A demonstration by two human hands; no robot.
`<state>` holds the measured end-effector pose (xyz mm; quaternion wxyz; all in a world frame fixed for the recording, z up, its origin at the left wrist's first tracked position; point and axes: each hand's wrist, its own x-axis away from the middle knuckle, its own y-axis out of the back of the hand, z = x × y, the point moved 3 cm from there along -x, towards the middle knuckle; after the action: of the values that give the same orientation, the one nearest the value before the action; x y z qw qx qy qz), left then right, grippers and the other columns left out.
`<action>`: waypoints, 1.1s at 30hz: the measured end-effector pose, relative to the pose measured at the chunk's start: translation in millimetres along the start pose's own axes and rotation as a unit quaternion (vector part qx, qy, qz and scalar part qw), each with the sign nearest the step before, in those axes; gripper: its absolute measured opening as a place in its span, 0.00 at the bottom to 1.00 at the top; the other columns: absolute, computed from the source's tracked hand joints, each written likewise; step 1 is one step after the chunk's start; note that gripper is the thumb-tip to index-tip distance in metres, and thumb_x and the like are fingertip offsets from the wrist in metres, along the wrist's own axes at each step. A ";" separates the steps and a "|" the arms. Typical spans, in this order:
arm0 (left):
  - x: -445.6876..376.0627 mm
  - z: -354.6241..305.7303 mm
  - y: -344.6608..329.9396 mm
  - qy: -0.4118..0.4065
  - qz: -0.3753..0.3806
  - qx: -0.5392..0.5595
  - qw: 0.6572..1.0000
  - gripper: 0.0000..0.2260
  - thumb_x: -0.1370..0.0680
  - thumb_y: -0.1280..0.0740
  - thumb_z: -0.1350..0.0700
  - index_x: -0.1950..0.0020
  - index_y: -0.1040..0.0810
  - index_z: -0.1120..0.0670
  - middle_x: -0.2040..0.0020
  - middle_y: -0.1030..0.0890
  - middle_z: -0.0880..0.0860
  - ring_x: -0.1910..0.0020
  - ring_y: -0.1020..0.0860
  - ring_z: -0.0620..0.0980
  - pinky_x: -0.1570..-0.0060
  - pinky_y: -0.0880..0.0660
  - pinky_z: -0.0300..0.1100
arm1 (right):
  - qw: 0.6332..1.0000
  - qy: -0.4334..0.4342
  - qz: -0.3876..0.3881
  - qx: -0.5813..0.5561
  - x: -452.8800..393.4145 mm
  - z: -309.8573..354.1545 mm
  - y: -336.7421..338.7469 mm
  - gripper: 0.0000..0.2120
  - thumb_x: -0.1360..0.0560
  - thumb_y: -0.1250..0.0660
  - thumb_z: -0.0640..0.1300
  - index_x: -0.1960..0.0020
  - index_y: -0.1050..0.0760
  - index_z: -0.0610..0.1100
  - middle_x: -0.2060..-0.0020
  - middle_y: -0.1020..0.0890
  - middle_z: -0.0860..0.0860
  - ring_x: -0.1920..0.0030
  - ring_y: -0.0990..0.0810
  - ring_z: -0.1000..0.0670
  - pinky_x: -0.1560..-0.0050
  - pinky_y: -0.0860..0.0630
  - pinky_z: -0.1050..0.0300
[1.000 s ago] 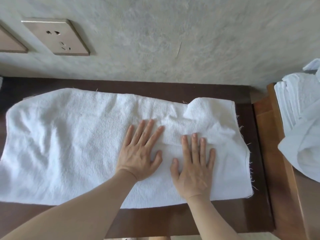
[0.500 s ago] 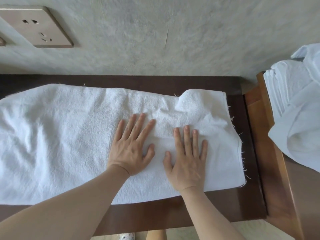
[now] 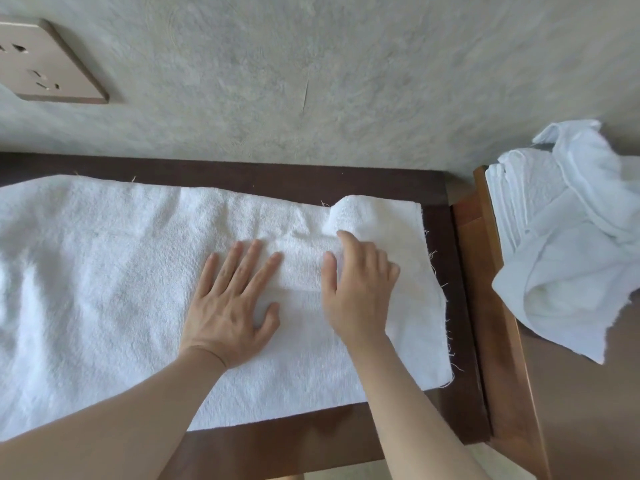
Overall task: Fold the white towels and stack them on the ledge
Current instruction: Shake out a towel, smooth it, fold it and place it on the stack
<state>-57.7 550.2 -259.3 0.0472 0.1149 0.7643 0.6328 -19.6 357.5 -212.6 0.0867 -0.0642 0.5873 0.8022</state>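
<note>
Towel [image 3: 114, 271] lies spread along the dark ledge [image 3: 446, 403]. Left hand [image 3: 232, 306] presses flat on it, fingers straight; right hand [image 3: 356, 289] curls its fingers into a fold near the right end.

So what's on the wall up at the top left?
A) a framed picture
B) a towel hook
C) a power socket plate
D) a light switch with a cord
C: a beige socket plate with plug holes sits on the grey wall, above the dark ledge where the white towel lies spread.
</note>
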 end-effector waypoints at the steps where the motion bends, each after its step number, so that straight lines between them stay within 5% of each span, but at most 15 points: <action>1: 0.8 -0.2 -0.1 0.001 0.000 0.001 1.000 0.33 0.20 0.47 0.40 0.16 0.51 0.44 0.16 0.48 0.51 0.17 0.51 0.53 0.21 0.50 0.59 | 1.000 0.005 -0.004 0.020 -18.9 0.4 2.0 0.17 0.18 0.39 0.53 0.33 0.26 0.47 0.47 0.21 0.50 0.46 0.24 0.46 0.45 0.34 0.49; 4: 0.7 0.1 -1.1 -0.001 0.002 0.008 1.000 0.33 0.21 0.46 0.40 0.16 0.51 0.44 0.16 0.49 0.50 0.17 0.51 0.53 0.21 0.49 0.60 | 0.992 0.009 0.102 0.072 -69.6 -3.3 -4.7 0.22 0.18 0.38 0.55 0.27 0.29 0.46 0.27 0.30 0.45 0.25 0.36 0.42 0.28 0.40 0.42; 6: 0.2 1.1 -2.0 -0.002 0.000 0.007 1.000 0.33 0.20 0.47 0.40 0.16 0.51 0.44 0.16 0.48 0.51 0.17 0.51 0.53 0.21 0.48 0.60 | 0.974 0.004 0.213 0.072 -91.1 -5.7 -10.4 0.27 0.19 0.39 0.58 0.25 0.34 0.46 0.25 0.32 0.46 0.21 0.42 0.43 0.22 0.50 0.39; 9: 1.4 2.0 -3.0 -0.009 -0.005 0.007 1.000 0.32 0.19 0.48 0.39 0.16 0.50 0.44 0.16 0.48 0.51 0.17 0.50 0.54 0.21 0.48 0.59 | 0.956 0.018 0.269 0.113 -106.3 -6.5 -12.3 0.28 0.23 0.37 0.65 0.32 0.29 0.46 0.39 0.22 0.49 0.33 0.29 0.43 0.26 0.42 0.40; 11: 1.1 2.1 -2.6 -0.014 -0.010 0.012 1.000 0.30 0.18 0.49 0.39 0.16 0.50 0.45 0.16 0.48 0.51 0.17 0.50 0.54 0.21 0.47 0.59 | 0.948 0.029 0.297 0.112 -113.2 -8.0 -9.9 0.24 0.24 0.34 0.65 0.42 0.26 0.46 0.48 0.21 0.51 0.43 0.25 0.45 0.41 0.30 0.48; 13: 1.0 2.1 -2.4 -0.017 -0.011 0.015 1.000 0.30 0.17 0.49 0.39 0.16 0.49 0.45 0.16 0.48 0.51 0.17 0.49 0.54 0.21 0.48 0.58 | 0.930 0.009 0.361 0.068 -118.7 -13.1 -7.5 0.20 0.24 0.32 0.63 0.58 0.30 0.47 0.61 0.25 0.54 0.55 0.25 0.48 0.60 0.34 0.53; 15: 1.8 1.2 -2.0 -0.019 -0.012 0.018 1.000 0.29 0.16 0.50 0.39 0.16 0.49 0.45 0.16 0.48 0.52 0.17 0.49 0.54 0.21 0.49 0.57 | 0.917 0.004 0.397 0.026 -126.3 -18.1 -2.8 0.23 0.23 0.32 0.62 0.63 0.34 0.45 0.67 0.28 0.53 0.63 0.28 0.49 0.67 0.39 0.54; 18: 1.5 1.8 -0.3 -0.017 -0.006 0.026 1.000 0.29 0.16 0.51 0.39 0.16 0.50 0.46 0.16 0.49 0.52 0.17 0.48 0.53 0.20 0.50 0.56 | 0.932 0.023 0.360 -0.033 -137.5 -16.9 0.3 0.23 0.22 0.35 0.62 0.56 0.27 0.41 0.65 0.22 0.48 0.63 0.24 0.45 0.63 0.30 0.49; 23: 2.2 1.6 0.2 -0.018 -0.001 0.032 0.999 0.29 0.16 0.52 0.39 0.16 0.50 0.46 0.16 0.49 0.52 0.17 0.49 0.52 0.20 0.51 0.55 | 0.958 0.027 0.287 -0.005 -139.7 -18.1 -0.3 0.22 0.21 0.39 0.66 0.58 0.32 0.47 0.64 0.26 0.54 0.60 0.28 0.50 0.62 0.35 0.52; 25: 1.3 1.7 0.5 -0.018 -0.001 0.030 0.999 0.29 0.16 0.51 0.40 0.16 0.49 0.46 0.16 0.49 0.52 0.17 0.49 0.52 0.20 0.51 0.55 | 0.948 -0.039 0.314 -0.001 -142.2 -24.6 0.8 0.27 0.22 0.45 0.71 0.53 0.27 0.47 0.57 0.22 0.54 0.51 0.24 0.49 0.55 0.31 0.51; 27: 1.4 1.4 0.4 -0.022 -0.002 0.027 0.999 0.28 0.16 0.52 0.41 0.16 0.49 0.46 0.16 0.49 0.52 0.17 0.49 0.52 0.20 0.51 0.56 | 0.920 -0.070 0.385 0.022 -147.3 -26.2 1.7 0.32 0.26 0.45 0.75 0.55 0.26 0.45 0.58 0.22 0.54 0.53 0.23 0.49 0.57 0.29 0.52; 30: 1.4 1.5 -0.5 -0.027 -0.006 0.025 0.999 0.27 0.15 0.52 0.42 0.16 0.49 0.46 0.16 0.49 0.51 0.17 0.48 0.52 0.20 0.50 0.56 | 0.860 -0.059 0.503 0.070 -153.4 -23.0 5.3 0.31 0.31 0.32 0.74 0.65 0.35 0.46 0.68 0.31 0.54 0.68 0.32 0.52 0.67 0.37 0.56; 33: 1.1 1.7 -1.1 -0.029 -0.009 0.021 0.999 0.27 0.15 0.53 0.42 0.16 0.48 0.46 0.16 0.48 0.51 0.17 0.48 0.53 0.20 0.51 0.56 | 0.849 -0.049 0.524 -0.045 -159.0 -26.2 11.2 0.26 0.32 0.24 0.66 0.64 0.29 0.45 0.71 0.28 0.55 0.69 0.30 0.53 0.64 0.36 0.57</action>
<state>-58.6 551.8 -260.6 0.0722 0.1274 0.7768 0.6125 133.3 319.1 -177.5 -0.3207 0.2880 0.4920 0.7564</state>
